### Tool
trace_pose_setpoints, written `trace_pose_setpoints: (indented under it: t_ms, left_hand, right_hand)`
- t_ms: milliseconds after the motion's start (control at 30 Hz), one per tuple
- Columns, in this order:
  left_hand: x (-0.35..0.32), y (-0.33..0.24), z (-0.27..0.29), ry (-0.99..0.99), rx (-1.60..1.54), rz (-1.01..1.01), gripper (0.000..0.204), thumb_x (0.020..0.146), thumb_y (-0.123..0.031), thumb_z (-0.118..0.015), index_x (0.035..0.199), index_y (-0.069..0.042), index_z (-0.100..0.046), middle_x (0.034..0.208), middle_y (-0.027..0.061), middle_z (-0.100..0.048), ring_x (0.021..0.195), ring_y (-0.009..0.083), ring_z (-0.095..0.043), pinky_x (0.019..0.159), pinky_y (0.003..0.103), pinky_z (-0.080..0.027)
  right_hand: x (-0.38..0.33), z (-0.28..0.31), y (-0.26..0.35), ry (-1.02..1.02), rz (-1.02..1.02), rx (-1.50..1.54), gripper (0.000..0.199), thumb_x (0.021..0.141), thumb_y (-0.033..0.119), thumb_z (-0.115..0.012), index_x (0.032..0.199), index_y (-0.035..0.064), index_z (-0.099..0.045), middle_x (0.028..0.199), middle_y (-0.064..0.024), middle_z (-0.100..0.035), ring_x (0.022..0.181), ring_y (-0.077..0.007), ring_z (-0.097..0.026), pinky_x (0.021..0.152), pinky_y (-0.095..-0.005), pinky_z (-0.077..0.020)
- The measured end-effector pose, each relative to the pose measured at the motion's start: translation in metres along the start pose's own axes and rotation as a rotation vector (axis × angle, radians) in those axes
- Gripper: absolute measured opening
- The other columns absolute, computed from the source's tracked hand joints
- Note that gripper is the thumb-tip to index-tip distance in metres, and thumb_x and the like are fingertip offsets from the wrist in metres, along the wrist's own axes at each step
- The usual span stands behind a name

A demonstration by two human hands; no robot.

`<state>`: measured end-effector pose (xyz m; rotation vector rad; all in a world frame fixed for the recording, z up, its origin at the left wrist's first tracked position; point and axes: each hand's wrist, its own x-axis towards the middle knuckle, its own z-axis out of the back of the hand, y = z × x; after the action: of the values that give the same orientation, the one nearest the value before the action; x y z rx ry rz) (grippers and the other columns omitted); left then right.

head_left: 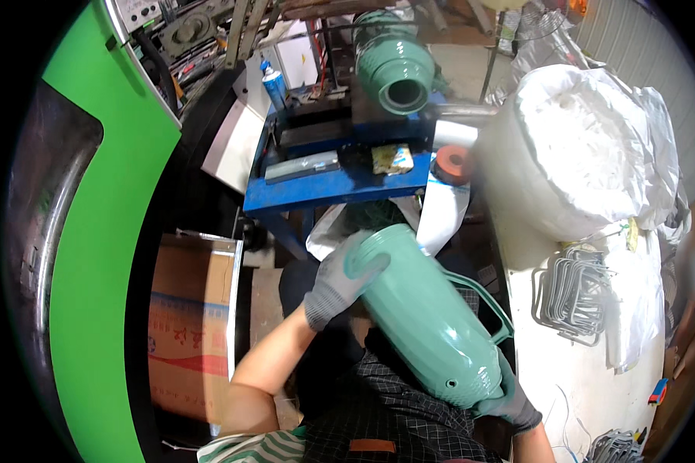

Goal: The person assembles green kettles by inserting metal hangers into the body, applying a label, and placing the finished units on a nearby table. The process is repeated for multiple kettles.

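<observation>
— Green, glossy: what is it, and where?

— A flask (428, 316), slanting across your lap between your two hands. Wide end points up and left toward the blue table (328, 196); the other end points down and right, over your checked apron (386, 417).

— State of your hands?

— Both gloved in grey. Your left hand (344, 278) grips the wide end, thumb across the outer wall; some fingers are blurred or hidden. Your right hand (510, 405) clasps the lower end from below, near the small round hole (452, 383).

— Handle?

— Present. Green handle (505, 333) stands off the flask's right side; neither of your hands is on it.

— Surroundings?

— Second green flask (398, 69) lies beyond the blue table's front edge, mouth toward you. Yellowish sponge (392, 159) on that table, reddish tape roll (445, 171) just right of it. On your right, a white table (533, 378) bears a stack of bent wires (575, 289) and a large white sack (517, 181). Cardboard box (185, 293) low on your left.
</observation>
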<state>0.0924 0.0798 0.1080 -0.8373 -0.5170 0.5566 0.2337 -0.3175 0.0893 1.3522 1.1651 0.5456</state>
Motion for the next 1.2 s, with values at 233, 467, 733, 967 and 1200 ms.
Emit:
trace_pose_setpoints:
  t_ms: [233, 467, 733, 967, 1200]
  left_hand:
    - [0.182, -0.1, -0.008, -0.23, 0.688, -0.321, 0.066, 0.098, -0.044, -0.065, 0.144, 0.0, -0.049, 0.145, 0.0261, -0.054, 0.123, 0.0452, -0.062, 0.102, 0.049, -0.052]
    - [0.046, -0.091, -0.013, -0.39, 0.673, -0.679, 0.032, 0.089, -0.029, -0.076, 0.114, -0.01, -0.072, 0.109, 0.0113, -0.069, 0.105, 0.0357, -0.062, 0.087, 0.047, -0.046]
    - [-0.109, -0.048, 0.081, -0.87, 0.108, -0.46, 0.03, 0.074, -0.028, -0.088, 0.091, -0.019, -0.065, 0.097, 0.0058, -0.064, 0.087, 0.0298, -0.061, 0.079, 0.045, -0.05]
    - [-0.112, -0.008, 0.059, -0.411, 0.4, -0.566, 0.04, 0.054, -0.027, -0.091, 0.064, -0.02, -0.053, 0.073, 0.0002, -0.06, 0.063, 0.0279, -0.058, 0.059, 0.043, -0.041]
    - [-0.108, 0.0, 0.036, -0.164, 0.307, -0.572, 0.036, 0.062, -0.045, -0.086, 0.058, -0.026, -0.056, 0.065, -0.0017, -0.05, 0.057, 0.0224, -0.051, 0.054, 0.039, -0.035]
  right_hand:
    - [-0.021, 0.013, 0.0, -0.344, 0.089, 0.19, 0.143, 0.062, 0.056, -0.097, 0.168, 0.0035, -0.018, 0.161, -0.0143, -0.043, 0.142, -0.0276, -0.049, 0.108, -0.0405, -0.0487]
    - [-0.022, 0.003, 0.01, -0.572, 0.231, 0.171, 0.135, 0.066, 0.053, -0.093, 0.168, 0.0046, -0.02, 0.157, -0.0127, -0.047, 0.13, -0.0236, -0.057, 0.083, -0.0298, -0.055]
    - [0.083, -0.001, 0.092, -0.282, 0.475, 0.21, 0.093, 0.093, 0.041, -0.076, 0.165, 0.0069, -0.029, 0.147, -0.0123, -0.056, 0.124, -0.0265, -0.061, 0.094, -0.0396, -0.0577]
    - [0.206, -0.081, 0.199, 0.053, 0.334, 0.43, 0.075, 0.097, 0.044, -0.071, 0.156, 0.011, -0.039, 0.141, -0.0168, -0.058, 0.118, -0.0341, -0.065, 0.093, -0.0512, -0.0596]
    - [0.406, -0.062, 0.27, 0.161, 0.261, 0.587, 0.058, 0.101, 0.038, -0.065, 0.151, 0.0146, -0.046, 0.143, -0.0168, -0.056, 0.124, -0.0364, -0.062, 0.095, -0.0504, -0.0604]
